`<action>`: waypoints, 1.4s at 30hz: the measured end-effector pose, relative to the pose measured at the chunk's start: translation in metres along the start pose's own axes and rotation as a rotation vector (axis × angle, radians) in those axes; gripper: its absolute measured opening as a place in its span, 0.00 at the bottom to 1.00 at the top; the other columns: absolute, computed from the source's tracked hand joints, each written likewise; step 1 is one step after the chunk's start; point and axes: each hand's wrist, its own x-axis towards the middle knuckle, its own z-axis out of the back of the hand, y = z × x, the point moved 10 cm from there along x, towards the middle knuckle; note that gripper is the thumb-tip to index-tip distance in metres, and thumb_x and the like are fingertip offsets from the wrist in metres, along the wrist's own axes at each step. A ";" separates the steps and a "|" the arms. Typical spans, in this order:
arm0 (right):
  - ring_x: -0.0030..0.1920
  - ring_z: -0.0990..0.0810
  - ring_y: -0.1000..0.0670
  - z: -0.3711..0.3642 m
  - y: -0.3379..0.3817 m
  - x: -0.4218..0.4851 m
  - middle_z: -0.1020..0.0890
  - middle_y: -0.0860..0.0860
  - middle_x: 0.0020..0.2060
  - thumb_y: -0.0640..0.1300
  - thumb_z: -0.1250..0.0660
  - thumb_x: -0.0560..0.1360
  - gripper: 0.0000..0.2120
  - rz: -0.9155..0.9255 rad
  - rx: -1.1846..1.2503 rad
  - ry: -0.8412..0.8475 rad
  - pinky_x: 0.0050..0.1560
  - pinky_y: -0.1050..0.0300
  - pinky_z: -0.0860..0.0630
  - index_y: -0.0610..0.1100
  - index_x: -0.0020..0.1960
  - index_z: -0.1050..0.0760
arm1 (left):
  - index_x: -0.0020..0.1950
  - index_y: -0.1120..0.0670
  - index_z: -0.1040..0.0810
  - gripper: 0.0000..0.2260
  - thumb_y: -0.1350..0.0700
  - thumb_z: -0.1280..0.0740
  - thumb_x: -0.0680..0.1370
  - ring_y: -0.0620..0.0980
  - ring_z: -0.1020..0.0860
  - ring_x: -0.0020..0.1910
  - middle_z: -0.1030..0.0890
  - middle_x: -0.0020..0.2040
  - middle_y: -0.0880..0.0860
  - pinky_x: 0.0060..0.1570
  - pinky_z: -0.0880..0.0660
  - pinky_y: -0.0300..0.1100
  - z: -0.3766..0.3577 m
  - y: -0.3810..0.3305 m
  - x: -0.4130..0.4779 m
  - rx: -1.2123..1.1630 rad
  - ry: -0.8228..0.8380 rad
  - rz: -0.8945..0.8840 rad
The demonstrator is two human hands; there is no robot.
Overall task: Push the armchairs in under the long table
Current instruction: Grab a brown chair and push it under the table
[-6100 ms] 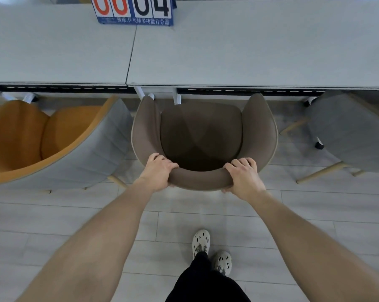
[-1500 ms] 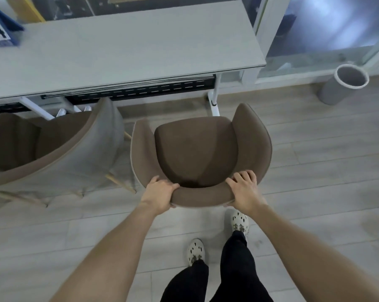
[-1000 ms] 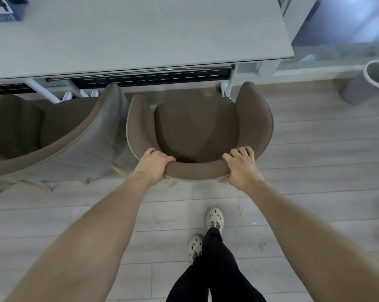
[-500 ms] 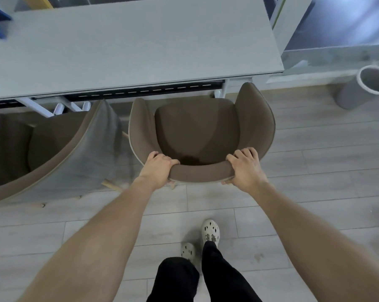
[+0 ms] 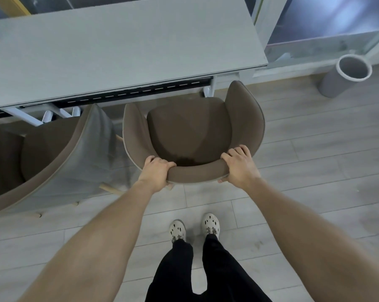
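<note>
Shoes (image 5: 177, 231), white, perforated, below black trousers (image 5: 206, 269), on grey plank floor (image 5: 315, 171). Left hand (image 5: 155, 173) and right hand (image 5: 238, 167): each clasps the near backrest rim of the brown armchair (image 5: 190, 131), fingers curled over its top. Brown armchair: arm tips at the near edge of the long table (image 5: 118, 51), by its right end. Second armchair (image 5: 53, 153): just left. Grey cylindrical bin (image 5: 345, 77): far right.

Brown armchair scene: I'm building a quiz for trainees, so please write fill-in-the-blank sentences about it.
1. The left hand and right hand grip the armchair by its ____.
2. The bin stands on the floor to the ____ of the table.
3. The person's trousers are ____.
Missing words: backrest; right; black.
</note>
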 end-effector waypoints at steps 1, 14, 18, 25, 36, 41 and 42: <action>0.62 0.23 0.41 0.000 -0.001 0.001 0.21 0.49 0.52 0.73 0.18 0.58 0.42 -0.005 0.006 0.004 0.80 0.41 0.41 0.48 0.62 0.21 | 0.69 0.39 0.21 0.28 0.45 0.19 0.70 0.53 0.22 0.66 0.15 0.59 0.45 0.77 0.41 0.57 0.001 0.000 0.001 -0.007 -0.002 0.002; 0.63 0.25 0.42 0.000 -0.009 0.005 0.22 0.50 0.54 0.73 0.20 0.60 0.40 -0.002 -0.010 0.011 0.81 0.42 0.42 0.50 0.63 0.22 | 0.71 0.39 0.23 0.29 0.44 0.20 0.70 0.53 0.24 0.68 0.16 0.62 0.45 0.77 0.42 0.56 0.002 -0.002 0.006 0.010 0.021 0.023; 0.65 0.26 0.43 0.000 -0.012 0.006 0.22 0.51 0.55 0.74 0.20 0.61 0.40 -0.006 0.009 0.022 0.82 0.43 0.44 0.52 0.65 0.22 | 0.70 0.39 0.23 0.30 0.43 0.19 0.70 0.54 0.24 0.68 0.16 0.62 0.46 0.77 0.42 0.56 0.002 -0.006 0.007 0.012 0.029 0.028; 0.66 0.26 0.43 0.000 -0.012 0.007 0.22 0.51 0.56 0.74 0.20 0.61 0.42 -0.014 0.004 0.024 0.82 0.42 0.44 0.51 0.66 0.22 | 0.72 0.39 0.23 0.31 0.43 0.19 0.70 0.54 0.25 0.69 0.17 0.64 0.46 0.79 0.44 0.58 0.002 -0.005 0.007 0.000 0.040 0.042; 0.67 0.27 0.43 -0.004 -0.016 0.008 0.21 0.50 0.57 0.74 0.20 0.60 0.45 0.000 -0.005 0.021 0.83 0.42 0.47 0.50 0.68 0.22 | 0.71 0.39 0.24 0.32 0.42 0.19 0.69 0.54 0.24 0.68 0.17 0.63 0.46 0.79 0.43 0.58 0.001 -0.008 0.006 -0.003 0.049 0.050; 0.72 0.29 0.41 0.002 -0.008 0.005 0.22 0.48 0.65 0.75 0.24 0.64 0.47 -0.027 -0.061 0.109 0.84 0.38 0.51 0.49 0.75 0.27 | 0.74 0.41 0.26 0.35 0.41 0.19 0.69 0.54 0.26 0.71 0.19 0.67 0.48 0.81 0.46 0.57 0.004 -0.009 0.005 -0.012 0.076 0.050; 0.74 0.30 0.40 0.002 -0.002 0.006 0.23 0.47 0.67 0.76 0.25 0.64 0.51 -0.028 -0.062 0.149 0.84 0.35 0.53 0.48 0.77 0.29 | 0.76 0.42 0.27 0.38 0.41 0.19 0.68 0.54 0.27 0.73 0.20 0.69 0.48 0.82 0.47 0.57 0.005 -0.010 0.003 -0.012 0.085 0.045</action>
